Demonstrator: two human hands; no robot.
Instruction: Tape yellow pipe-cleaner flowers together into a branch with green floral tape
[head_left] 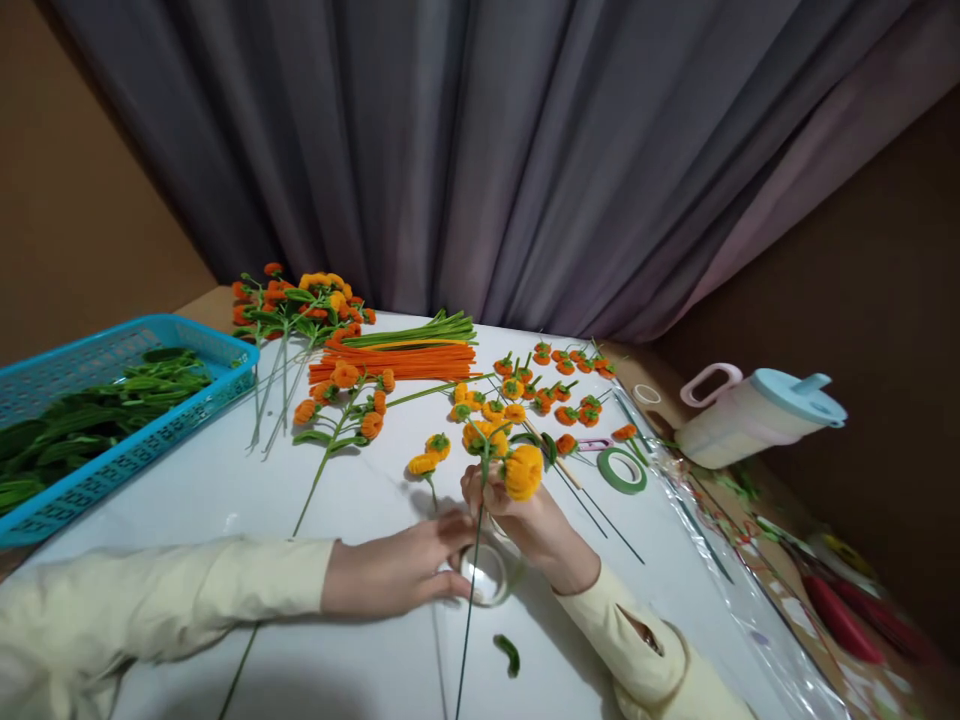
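My right hand (525, 525) is closed round a stem with yellow pipe-cleaner flowers (523, 470) at its top; the thin green wire stem (469, 610) hangs down toward me. My left hand (397, 575) lies low on the white table (210, 490), its fingers pinched at a clear tape roll (487, 575) beside the stem. A small green leaf piece (508, 653) lies just in front of the roll.
A blue basket (112, 400) of green leaves sits at the left. Finished flower stems (300, 310), orange and green pipe cleaners (405, 355), several small orange and yellow flowers (555, 390) and a green tape roll (622, 470) fill the back. A lidded pitcher (757, 415) stands right.
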